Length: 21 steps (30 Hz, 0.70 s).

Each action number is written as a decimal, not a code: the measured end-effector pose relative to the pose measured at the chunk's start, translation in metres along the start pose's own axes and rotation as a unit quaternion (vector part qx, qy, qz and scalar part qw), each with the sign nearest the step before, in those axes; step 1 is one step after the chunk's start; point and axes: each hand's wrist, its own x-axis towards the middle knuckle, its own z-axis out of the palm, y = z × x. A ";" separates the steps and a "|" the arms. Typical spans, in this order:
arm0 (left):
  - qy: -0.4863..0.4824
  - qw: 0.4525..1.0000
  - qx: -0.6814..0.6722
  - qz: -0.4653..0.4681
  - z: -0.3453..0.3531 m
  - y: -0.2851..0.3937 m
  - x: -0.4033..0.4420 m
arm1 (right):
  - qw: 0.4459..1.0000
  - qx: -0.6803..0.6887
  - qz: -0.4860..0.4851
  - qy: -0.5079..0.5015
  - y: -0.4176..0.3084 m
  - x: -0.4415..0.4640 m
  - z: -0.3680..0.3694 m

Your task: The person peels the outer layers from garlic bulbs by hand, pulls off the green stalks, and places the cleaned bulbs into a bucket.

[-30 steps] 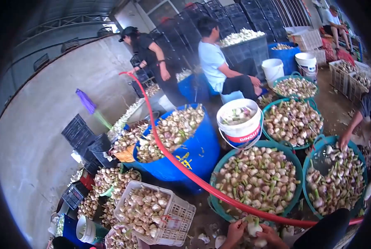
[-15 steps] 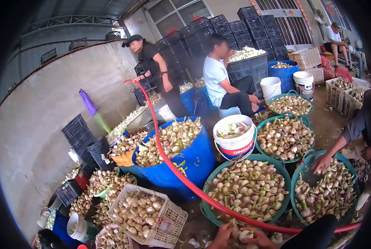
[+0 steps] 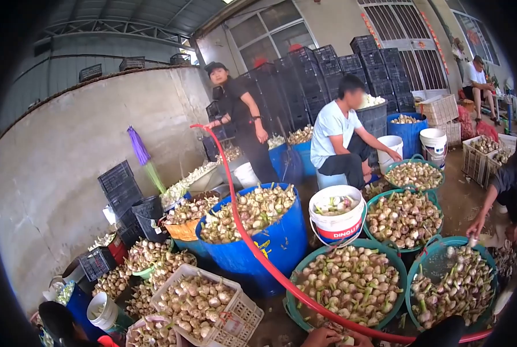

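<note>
At the bottom edge, my left hand [image 3: 322, 337] and my right hand [image 3: 358, 340] are close together, fingers bent round a pale garlic bulb [image 3: 346, 340] that shows only in part between them. Just beyond them lies a green tub [image 3: 292, 301] of bulbs in murky water. A red hose [image 3: 281, 280] curves across the tub's near side and passes just above my hands. Right of that tub stands another green tub [image 3: 411, 289] with bulbs in water.
A blue barrel [image 3: 281, 248], a white bucket [image 3: 336, 230] and a white crate [image 3: 244, 318] hold bulbs. One person [image 3: 244, 115] stands by the hose's far end; another person [image 3: 336, 133] sits behind the bucket. A co-worker's hand [image 3: 475, 226] holds a bulb over the right tub.
The view has tilted up, so my hands sit lower in the frame. The seated person has turned and reaches down toward a tub. The co-worker's hand at right has lifted from the tub.
</note>
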 end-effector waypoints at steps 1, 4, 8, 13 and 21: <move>-0.039 0.998 0.021 -0.037 0.000 -0.006 -0.001 | 1.000 0.022 0.014 0.000 0.000 -0.002 0.001; -0.058 0.998 0.003 -0.030 0.003 -0.013 -0.001 | 0.999 -0.025 0.012 0.016 -0.013 -0.008 0.002; -0.064 0.987 0.117 -0.086 0.012 -0.016 0.005 | 0.999 -0.009 0.034 0.013 -0.001 -0.011 -0.003; 0.047 0.995 0.026 -0.088 0.006 -0.003 -0.001 | 0.969 0.237 0.067 0.008 -0.049 -0.012 0.010; 0.006 0.995 -0.038 -0.090 0.005 0.008 -0.007 | 0.925 0.370 0.030 0.077 -0.011 -0.002 0.008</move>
